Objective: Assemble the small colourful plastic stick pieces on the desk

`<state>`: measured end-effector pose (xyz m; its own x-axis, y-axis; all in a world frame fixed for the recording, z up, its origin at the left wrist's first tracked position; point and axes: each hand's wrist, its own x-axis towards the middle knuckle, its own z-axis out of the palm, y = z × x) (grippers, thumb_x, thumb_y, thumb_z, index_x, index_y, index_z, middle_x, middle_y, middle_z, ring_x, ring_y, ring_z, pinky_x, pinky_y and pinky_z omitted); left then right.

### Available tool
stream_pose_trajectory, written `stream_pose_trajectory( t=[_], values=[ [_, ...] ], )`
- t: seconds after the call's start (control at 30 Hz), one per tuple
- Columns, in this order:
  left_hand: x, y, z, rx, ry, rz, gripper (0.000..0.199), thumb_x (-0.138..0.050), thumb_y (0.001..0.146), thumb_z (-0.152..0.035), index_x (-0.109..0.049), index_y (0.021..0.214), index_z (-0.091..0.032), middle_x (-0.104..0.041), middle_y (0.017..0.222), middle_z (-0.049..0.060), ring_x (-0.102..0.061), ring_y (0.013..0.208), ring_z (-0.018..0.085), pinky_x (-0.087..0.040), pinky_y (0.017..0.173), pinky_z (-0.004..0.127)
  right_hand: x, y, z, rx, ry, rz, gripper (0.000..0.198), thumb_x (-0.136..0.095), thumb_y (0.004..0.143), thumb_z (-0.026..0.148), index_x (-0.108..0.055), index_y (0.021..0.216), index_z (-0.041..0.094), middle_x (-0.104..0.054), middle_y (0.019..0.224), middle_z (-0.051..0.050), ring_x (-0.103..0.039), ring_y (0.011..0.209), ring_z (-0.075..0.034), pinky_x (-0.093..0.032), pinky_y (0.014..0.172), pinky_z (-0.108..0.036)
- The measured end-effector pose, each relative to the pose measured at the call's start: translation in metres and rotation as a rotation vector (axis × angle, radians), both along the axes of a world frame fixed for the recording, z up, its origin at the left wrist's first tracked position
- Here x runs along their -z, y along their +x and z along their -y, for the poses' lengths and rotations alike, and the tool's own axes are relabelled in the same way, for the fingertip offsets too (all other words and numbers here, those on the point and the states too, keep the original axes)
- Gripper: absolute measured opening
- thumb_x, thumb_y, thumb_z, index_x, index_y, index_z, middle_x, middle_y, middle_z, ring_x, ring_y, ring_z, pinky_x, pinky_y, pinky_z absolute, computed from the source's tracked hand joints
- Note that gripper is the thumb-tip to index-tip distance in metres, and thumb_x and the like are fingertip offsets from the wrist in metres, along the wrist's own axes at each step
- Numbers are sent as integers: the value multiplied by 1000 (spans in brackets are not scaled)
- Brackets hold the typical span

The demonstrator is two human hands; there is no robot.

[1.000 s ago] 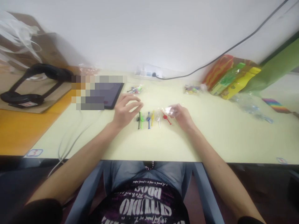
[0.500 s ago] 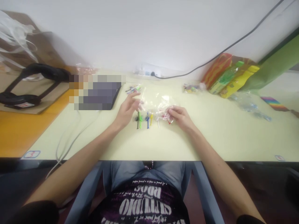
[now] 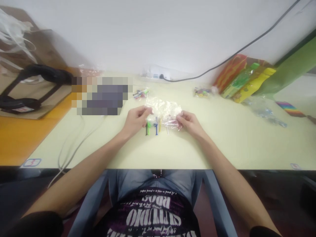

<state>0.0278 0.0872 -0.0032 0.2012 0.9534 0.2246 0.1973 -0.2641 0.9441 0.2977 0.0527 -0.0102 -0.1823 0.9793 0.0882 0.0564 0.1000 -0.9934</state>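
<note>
A clear plastic bag [image 3: 164, 107] is stretched between my two hands above the table. My left hand [image 3: 138, 120] pinches its left edge, and my right hand [image 3: 187, 121] is closed on its right edge. Just below the bag, small thin plastic pieces lie in a row: a black one [image 3: 146, 129], a green one [image 3: 148, 129], a blue one [image 3: 156, 129], a yellow one [image 3: 160, 125] and a white one [image 3: 168, 130]. The upper ends of these pieces are partly covered by the bag.
Small heaps of coloured pieces lie behind my left hand [image 3: 141, 93] and at the back right [image 3: 201, 92]. A pixelated dark object [image 3: 106, 97] is on the left. Two bottles, one green-capped [image 3: 243, 80] and one yellow [image 3: 256, 85], lean at right beside crumpled plastic [image 3: 261, 110].
My left hand has come down and closed on the left side of the bag. The bag is now spread flatter between both hands, while my right hand has stayed nearly in place.
</note>
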Motion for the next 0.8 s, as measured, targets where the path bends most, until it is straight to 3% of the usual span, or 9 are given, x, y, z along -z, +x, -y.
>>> stream_pose_trajectory(
  t=[0.13, 0.27, 0.47, 0.63, 0.8],
  values=[
    [-1, -1, -1, -57, 107, -23, 43, -63, 99, -56, -70, 82, -18, -58, 62, -1, -54, 56, 12, -42, 56, 26, -1, 0, 1, -36, 21, 45, 48, -77, 84, 68, -67, 80, 20, -64, 65, 0, -55, 56, -14, -49, 56, -28],
    [3, -3, -5, -99, 122, -24, 40, -61, 100, -56, -72, 87, -19, -45, 54, -5, -41, 48, 11, -31, 50, 26, -3, -2, 1, -44, 28, 98, 53, -74, 84, 71, -65, 74, 20, -62, 62, 0, -52, 54, -13, -46, 54, -28],
    [4, -2, -7, -142, 141, -14, 37, -64, 98, -56, -72, 87, -22, -37, 51, -6, -29, 45, 10, -19, 46, 28, -1, -2, -1, -41, 2, 40, 49, -75, 85, 68, -67, 77, 20, -61, 60, 1, -49, 50, -12, -41, 51, -28],
    [-8, -7, -3, -94, 45, 43, 32, -68, 94, -54, -69, 85, -23, -32, 46, -7, -27, 39, 9, -18, 42, 26, -2, 0, 4, -124, -77, -29, 48, -73, 87, 67, -68, 77, 21, -62, 60, 0, -48, 50, -13, -40, 53, -29],
    [-21, -26, 29, -75, -120, -13, 31, -69, 93, -53, -70, 90, -22, -37, 43, -8, -30, 35, 8, -20, 36, 22, -9, 1, 28, -307, -174, -90, 41, -70, 93, 59, -71, 87, 18, -66, 68, -1, -53, 52, -11, -42, 54, -28]
  ],
)
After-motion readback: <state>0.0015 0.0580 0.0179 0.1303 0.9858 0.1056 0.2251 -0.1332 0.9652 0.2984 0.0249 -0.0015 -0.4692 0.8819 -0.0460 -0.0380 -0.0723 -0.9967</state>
